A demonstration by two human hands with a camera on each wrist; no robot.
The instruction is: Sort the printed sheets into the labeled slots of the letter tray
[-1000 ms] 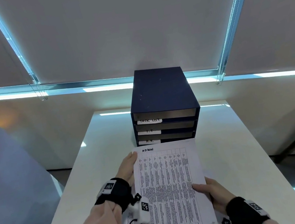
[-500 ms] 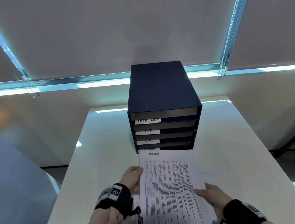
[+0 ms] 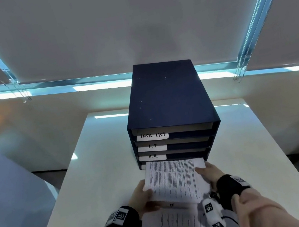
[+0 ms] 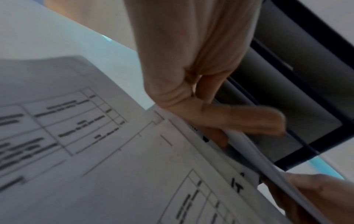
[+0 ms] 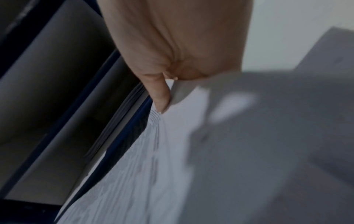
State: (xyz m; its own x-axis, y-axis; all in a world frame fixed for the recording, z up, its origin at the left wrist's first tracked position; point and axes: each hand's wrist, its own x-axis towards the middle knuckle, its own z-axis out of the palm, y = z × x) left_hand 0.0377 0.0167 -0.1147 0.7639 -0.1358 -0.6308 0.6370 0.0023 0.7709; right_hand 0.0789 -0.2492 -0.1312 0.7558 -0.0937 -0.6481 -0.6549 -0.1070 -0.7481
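A dark blue letter tray (image 3: 168,98) stands at the far middle of the white table (image 3: 97,182), its slots labelled TASK LIST, I.T and H.R. A printed sheet (image 3: 176,180) has its far end inside the bottom slot, hiding that slot's label. My left hand (image 3: 140,193) pinches the sheet's left edge, and the left wrist view shows the thumb (image 4: 239,119) on top of the paper. My right hand (image 3: 208,173) pinches the sheet (image 5: 134,174) at its right edge. A pile of printed sheets (image 3: 180,226), the top one marked IT, lies under my wrists.
Roller blinds (image 3: 127,17) cover the window behind the table, with bead chains (image 3: 240,69) hanging at both sides. A grey-blue surface (image 3: 8,188) stands to the left of the table. Bare tabletop lies on either side of the tray.
Both hands have pushed the ADMIN sheet forward off the pile. Its far end has gone into the bottom slot, so its heading no longer shows, and the IT sheet beneath is uncovered.
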